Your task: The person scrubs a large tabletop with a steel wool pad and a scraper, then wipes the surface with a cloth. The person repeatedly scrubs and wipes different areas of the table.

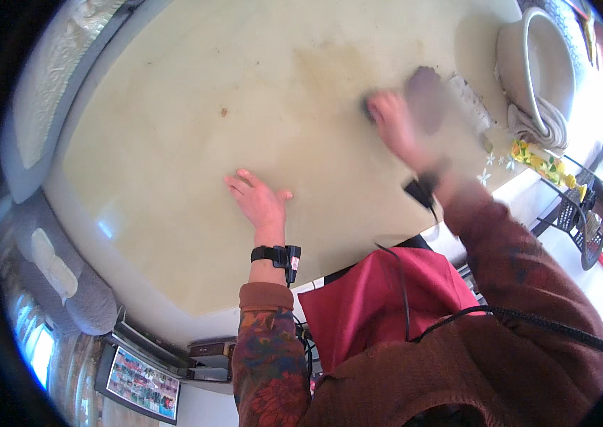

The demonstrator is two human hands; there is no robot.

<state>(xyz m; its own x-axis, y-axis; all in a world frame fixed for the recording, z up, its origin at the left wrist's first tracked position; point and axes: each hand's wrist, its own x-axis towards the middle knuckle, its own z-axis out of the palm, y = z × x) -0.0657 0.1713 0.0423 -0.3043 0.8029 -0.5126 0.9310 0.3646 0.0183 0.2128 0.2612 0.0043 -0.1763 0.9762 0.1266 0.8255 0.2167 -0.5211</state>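
My left hand (259, 202) rests with fingers spread on or just over the pale tabletop (173, 160) and holds nothing. My right hand (393, 120), blurred, is farther forward with its fingers curled around a small dark object (368, 108), mostly hidden; its kind cannot be told. Just right of that hand lies a dark purplish patch (425, 99), partly blurred. Beyond it is a whitish, speckled strip (469, 101). A faint brownish stain (328, 66) marks the surface ahead of my right hand. Both wrists wear black straps with small devices.
A pale basin (509, 58) stands at the upper right, with a folded grey cloth (539, 125) against it. Near the right edge are a yellow patterned bottle (544, 163) and a black mesh chair or rack (579, 213). Padded seating (61, 267) borders the left side. A black cable crosses my front.
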